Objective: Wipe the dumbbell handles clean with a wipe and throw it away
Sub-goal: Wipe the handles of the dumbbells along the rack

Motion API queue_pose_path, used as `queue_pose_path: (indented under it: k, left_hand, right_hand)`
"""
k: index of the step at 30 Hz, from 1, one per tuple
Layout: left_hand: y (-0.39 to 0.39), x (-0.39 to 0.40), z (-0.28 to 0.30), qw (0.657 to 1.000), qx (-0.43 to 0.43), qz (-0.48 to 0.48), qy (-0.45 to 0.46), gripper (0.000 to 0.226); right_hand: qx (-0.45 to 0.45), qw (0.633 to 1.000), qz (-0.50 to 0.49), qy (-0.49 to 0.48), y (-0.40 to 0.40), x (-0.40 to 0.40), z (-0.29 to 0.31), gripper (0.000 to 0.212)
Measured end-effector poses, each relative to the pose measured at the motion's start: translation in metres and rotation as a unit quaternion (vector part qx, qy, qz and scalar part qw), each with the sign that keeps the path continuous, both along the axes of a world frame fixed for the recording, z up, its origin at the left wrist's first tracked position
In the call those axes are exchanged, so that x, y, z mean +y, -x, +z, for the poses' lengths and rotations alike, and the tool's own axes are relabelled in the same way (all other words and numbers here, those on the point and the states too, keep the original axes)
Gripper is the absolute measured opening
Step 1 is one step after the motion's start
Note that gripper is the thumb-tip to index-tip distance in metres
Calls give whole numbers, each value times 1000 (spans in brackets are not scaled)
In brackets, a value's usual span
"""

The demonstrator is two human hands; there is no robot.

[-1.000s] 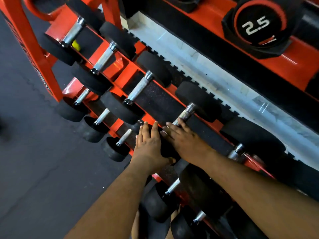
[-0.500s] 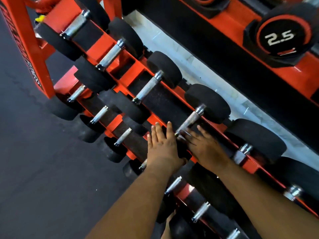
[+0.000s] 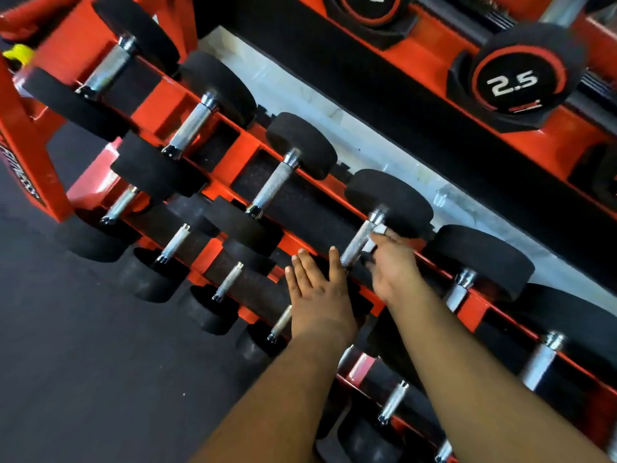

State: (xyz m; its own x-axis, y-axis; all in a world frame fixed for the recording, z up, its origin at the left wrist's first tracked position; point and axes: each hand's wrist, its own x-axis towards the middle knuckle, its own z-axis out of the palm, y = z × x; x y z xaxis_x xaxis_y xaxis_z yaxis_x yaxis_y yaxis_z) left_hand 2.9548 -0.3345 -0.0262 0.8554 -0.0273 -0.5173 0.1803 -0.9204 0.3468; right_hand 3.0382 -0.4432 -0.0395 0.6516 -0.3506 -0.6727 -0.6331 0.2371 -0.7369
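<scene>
Black-headed dumbbells with knurled steel handles lie in rows on an orange rack [image 3: 245, 147]. My right hand [image 3: 395, 270] pinches a small white wipe [image 3: 376, 236] against the upper part of one dumbbell handle [image 3: 354, 247], just below its far head [image 3: 390, 198]. My left hand [image 3: 317, 292] lies flat, fingers straight, on the near black head of that same dumbbell, which it mostly hides. Most of the wipe is hidden in my fingers.
More dumbbells fill the rack on both sides and on the lower tier [image 3: 230, 282]. A second orange rack behind holds a 2.5 dumbbell [image 3: 516, 78]. A pale floor strip [image 3: 334, 118] separates the racks. Dark rubber flooring [image 3: 83, 362] lies at left.
My right hand has slid up the handle toward the far head, and the white wipe now shows at its fingertips. My left hand stays flat on the near head.
</scene>
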Motion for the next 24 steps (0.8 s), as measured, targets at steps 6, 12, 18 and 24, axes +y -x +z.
queue_pose_path:
  k: [6,12,18,24]
  left_hand:
    - [7,12,-6,998,-41,-5,37,122]
    - [-5,68,-1,990,-124,27,66,123]
    - [-57,137,-1,977,-167,131,-13,115]
    - [-98,155,-7,987,-57,146,33,129]
  right_hand:
    - [112,964,217,101,43,-3,-5,19]
    - [-27,961,199,188,36,-1,26,20]
    - [-114,940,286,146,-21,57,31,36]
    - [-336,739,437,386,-76,116,14,25]
